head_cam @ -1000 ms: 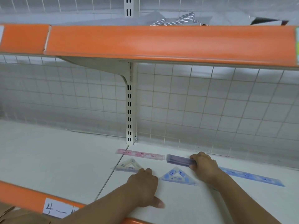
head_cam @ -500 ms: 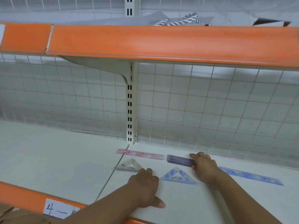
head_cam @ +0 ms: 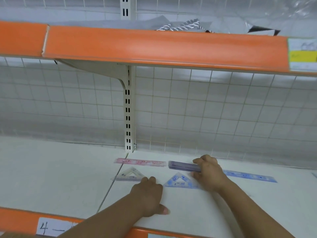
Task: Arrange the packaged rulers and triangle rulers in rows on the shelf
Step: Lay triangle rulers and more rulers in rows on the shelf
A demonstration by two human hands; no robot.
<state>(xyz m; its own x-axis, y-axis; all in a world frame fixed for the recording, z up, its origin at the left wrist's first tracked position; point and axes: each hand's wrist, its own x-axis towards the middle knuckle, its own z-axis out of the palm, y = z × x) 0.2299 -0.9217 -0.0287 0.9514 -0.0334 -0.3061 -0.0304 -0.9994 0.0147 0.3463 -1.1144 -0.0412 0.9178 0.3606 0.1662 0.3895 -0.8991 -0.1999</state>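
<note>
Rulers (head_cam: pixel 139 163) lie rowed behind two triangle rulers (head_cam: pixel 180 182).

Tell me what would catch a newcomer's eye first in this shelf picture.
The bright orange shelf edge across the top stands out most. Below it, on the white shelf, the right hand grips a stack of purple rulers between a pink ruler and a blue ruler. The left hand rests in front, between a pale triangle ruler and a blue triangle ruler.
</note>
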